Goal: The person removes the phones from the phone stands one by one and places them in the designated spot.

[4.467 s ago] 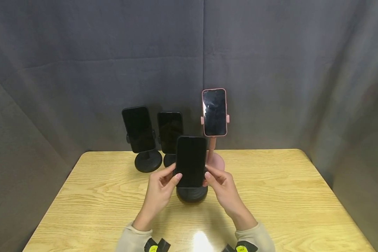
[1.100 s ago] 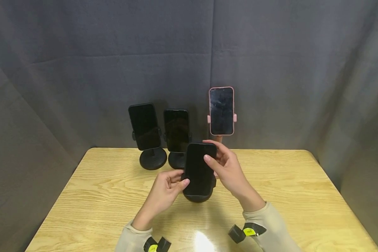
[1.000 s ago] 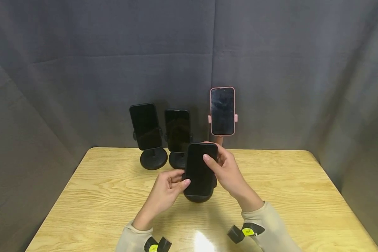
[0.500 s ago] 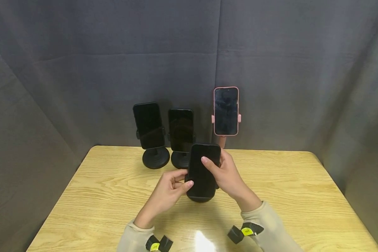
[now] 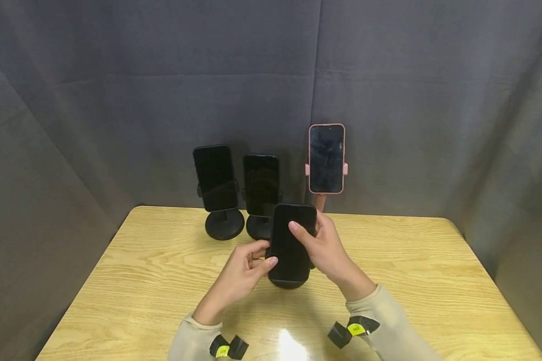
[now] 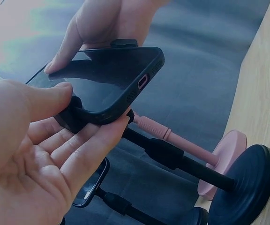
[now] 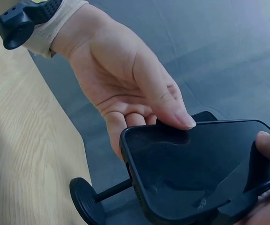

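A black smartphone (image 5: 285, 245) sits in the clamp of a black phone stand, whose round base (image 6: 244, 187) shows in the left wrist view. My left hand (image 5: 241, 271) pinches the clamp at the phone's lower left edge, thumb in front and fingers behind. My right hand (image 5: 328, 250) grips the phone's upper right side. Its thumb (image 5: 300, 232) lies on the dark screen, and the fingers are mostly hidden behind. In the right wrist view, the left thumb (image 7: 175, 112) bears on the phone's edge beside the clamp.
Behind on the wooden table (image 5: 411, 281) stand two black stands holding dark phones, the left phone (image 5: 216, 178) and the middle phone (image 5: 262, 184). A taller pink stand holds a pink-cased phone (image 5: 327, 158). A grey curtain (image 5: 162, 110) hangs at the back.
My right hand has gone from the phone's lower right side to its upper right, its thumb now on the screen. The left hand keeps its hold. The view has shifted slightly.
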### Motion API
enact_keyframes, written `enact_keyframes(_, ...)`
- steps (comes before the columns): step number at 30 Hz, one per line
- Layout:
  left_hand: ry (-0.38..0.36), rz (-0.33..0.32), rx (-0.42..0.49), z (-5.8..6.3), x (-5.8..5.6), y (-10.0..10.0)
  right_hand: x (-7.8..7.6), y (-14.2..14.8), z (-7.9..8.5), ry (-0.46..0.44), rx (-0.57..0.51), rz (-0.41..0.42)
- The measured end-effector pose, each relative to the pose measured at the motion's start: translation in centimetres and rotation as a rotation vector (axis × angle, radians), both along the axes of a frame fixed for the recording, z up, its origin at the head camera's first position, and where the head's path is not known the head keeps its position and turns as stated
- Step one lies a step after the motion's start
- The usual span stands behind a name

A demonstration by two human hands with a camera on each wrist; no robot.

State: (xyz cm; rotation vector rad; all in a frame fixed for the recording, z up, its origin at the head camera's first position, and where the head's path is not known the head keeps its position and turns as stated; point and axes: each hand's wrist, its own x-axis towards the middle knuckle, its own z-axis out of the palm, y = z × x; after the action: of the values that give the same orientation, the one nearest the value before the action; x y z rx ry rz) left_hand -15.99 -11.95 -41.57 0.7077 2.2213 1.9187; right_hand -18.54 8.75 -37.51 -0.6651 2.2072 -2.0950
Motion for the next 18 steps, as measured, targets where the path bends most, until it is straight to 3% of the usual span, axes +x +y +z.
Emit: enact_keyframes(18,0.003,-0.007,-0.013,-0.15,-0.28,0.0,-0.02,0.11,0.74,-0.017,-0.023,0.016)
